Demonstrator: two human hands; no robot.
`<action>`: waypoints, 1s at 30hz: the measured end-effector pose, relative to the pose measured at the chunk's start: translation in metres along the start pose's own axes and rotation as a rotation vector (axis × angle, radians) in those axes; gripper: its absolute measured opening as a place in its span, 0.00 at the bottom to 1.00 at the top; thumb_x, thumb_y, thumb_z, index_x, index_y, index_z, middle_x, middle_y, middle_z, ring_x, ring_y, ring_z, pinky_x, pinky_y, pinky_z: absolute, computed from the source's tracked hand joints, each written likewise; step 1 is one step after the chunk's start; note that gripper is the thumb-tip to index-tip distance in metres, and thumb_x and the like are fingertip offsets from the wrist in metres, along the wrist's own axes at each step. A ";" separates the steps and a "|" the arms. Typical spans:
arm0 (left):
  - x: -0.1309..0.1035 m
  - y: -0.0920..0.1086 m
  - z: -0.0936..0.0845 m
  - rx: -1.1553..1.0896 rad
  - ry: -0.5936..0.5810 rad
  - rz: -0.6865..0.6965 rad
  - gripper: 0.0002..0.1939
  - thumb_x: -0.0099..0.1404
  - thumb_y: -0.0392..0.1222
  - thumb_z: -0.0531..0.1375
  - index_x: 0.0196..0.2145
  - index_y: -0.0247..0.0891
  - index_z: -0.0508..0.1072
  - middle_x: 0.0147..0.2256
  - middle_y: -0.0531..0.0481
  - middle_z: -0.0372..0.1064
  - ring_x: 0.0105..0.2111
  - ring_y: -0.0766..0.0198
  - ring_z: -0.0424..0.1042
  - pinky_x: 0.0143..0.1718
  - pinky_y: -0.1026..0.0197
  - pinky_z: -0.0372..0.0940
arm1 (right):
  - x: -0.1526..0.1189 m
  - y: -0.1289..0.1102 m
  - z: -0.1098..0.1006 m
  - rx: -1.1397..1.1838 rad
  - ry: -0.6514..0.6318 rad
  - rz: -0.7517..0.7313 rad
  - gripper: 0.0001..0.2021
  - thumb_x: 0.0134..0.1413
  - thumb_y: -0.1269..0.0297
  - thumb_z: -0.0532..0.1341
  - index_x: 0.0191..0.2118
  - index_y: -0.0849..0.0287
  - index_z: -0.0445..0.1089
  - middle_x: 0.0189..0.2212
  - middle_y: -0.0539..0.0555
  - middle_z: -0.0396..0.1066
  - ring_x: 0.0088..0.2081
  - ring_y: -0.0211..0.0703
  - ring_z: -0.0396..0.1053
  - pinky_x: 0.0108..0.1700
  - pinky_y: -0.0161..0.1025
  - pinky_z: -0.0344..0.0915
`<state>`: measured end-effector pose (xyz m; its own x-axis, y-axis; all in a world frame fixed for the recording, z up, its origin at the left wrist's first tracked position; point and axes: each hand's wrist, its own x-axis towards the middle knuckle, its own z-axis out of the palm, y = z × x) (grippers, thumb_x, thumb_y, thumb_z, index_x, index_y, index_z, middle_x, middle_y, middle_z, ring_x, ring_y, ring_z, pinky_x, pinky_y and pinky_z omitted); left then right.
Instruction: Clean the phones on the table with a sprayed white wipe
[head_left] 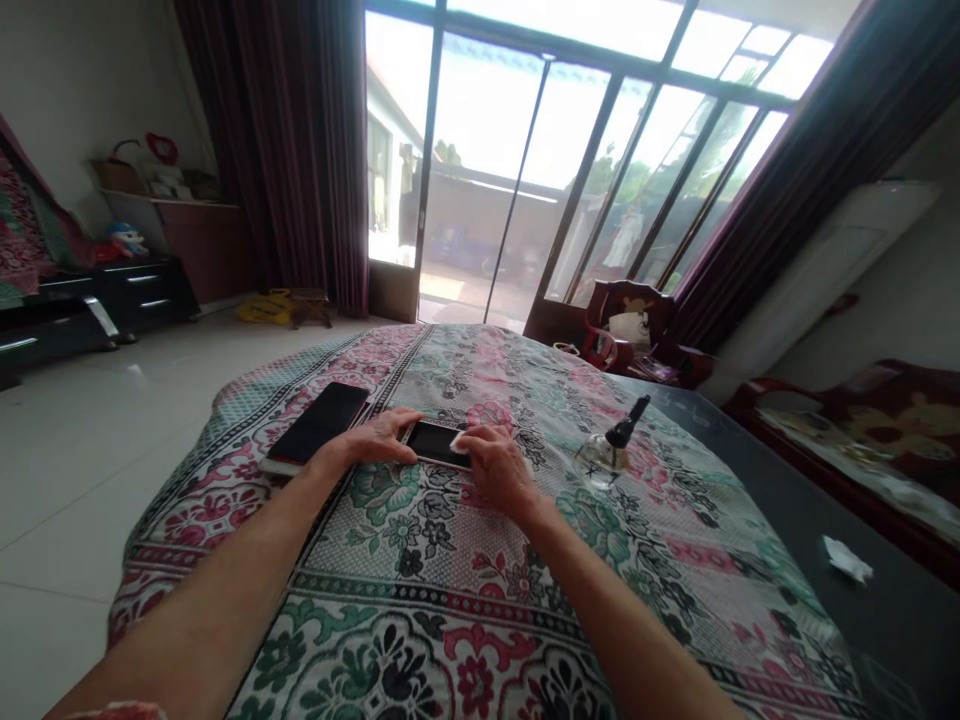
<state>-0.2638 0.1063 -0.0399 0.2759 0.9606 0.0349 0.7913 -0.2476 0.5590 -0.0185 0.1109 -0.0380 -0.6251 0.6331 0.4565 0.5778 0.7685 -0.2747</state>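
A smartphone (433,445) with a dark screen and pale frame lies flat on the patterned tablecloth (465,560). Thumb and fingers of my left hand (379,438) grip its left end. My right hand (496,468) is closed on a small white tissue (456,441), pressed against the right part of the screen. Left of my left hand rests a larger dark-screened device (319,424), on top of something pale that is mostly hidden. To the right stands a clear spray bottle (602,460) with a black, tilted nozzle.
The cloth drapes over a table's rounded edges. A crumpled white tissue (847,559) lies on the dark surface at right. Wooden seats (634,325) stand beyond it. Ahead are glass doors (495,200) between dark curtains (292,150).
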 end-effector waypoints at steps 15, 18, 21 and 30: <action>0.004 -0.002 0.004 0.004 -0.018 -0.066 0.40 0.45 0.46 0.61 0.57 0.36 0.61 0.58 0.45 0.58 0.56 0.51 0.60 0.57 0.58 0.56 | -0.020 -0.012 0.008 -0.040 -0.088 0.002 0.14 0.56 0.75 0.55 0.41 0.51 0.73 0.43 0.49 0.71 0.46 0.44 0.62 0.50 0.39 0.60; 0.000 -0.002 0.006 -0.017 0.031 -0.046 0.40 0.47 0.46 0.61 0.58 0.35 0.61 0.59 0.43 0.55 0.58 0.50 0.57 0.59 0.56 0.53 | -0.031 0.006 -0.009 -0.059 -0.076 0.053 0.15 0.55 0.77 0.54 0.41 0.54 0.73 0.44 0.51 0.71 0.46 0.44 0.63 0.51 0.40 0.60; -0.003 0.004 0.012 -0.040 0.089 -0.020 0.39 0.48 0.47 0.62 0.58 0.37 0.61 0.59 0.45 0.56 0.59 0.50 0.56 0.60 0.54 0.51 | -0.037 0.024 -0.025 -0.122 -0.067 0.166 0.15 0.52 0.79 0.54 0.40 0.56 0.74 0.41 0.54 0.72 0.45 0.45 0.64 0.50 0.40 0.61; 0.012 0.023 0.037 -0.129 0.206 0.044 0.43 0.49 0.45 0.64 0.60 0.33 0.56 0.53 0.42 0.64 0.53 0.54 0.63 0.56 0.57 0.58 | -0.003 -0.008 0.002 -0.064 -0.020 0.064 0.13 0.58 0.73 0.55 0.43 0.52 0.72 0.45 0.53 0.70 0.47 0.46 0.63 0.50 0.42 0.60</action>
<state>-0.2221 0.1072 -0.0569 0.1813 0.9579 0.2224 0.7014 -0.2845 0.6536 -0.0219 0.1032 -0.0389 -0.5958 0.6831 0.4225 0.6490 0.7193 -0.2478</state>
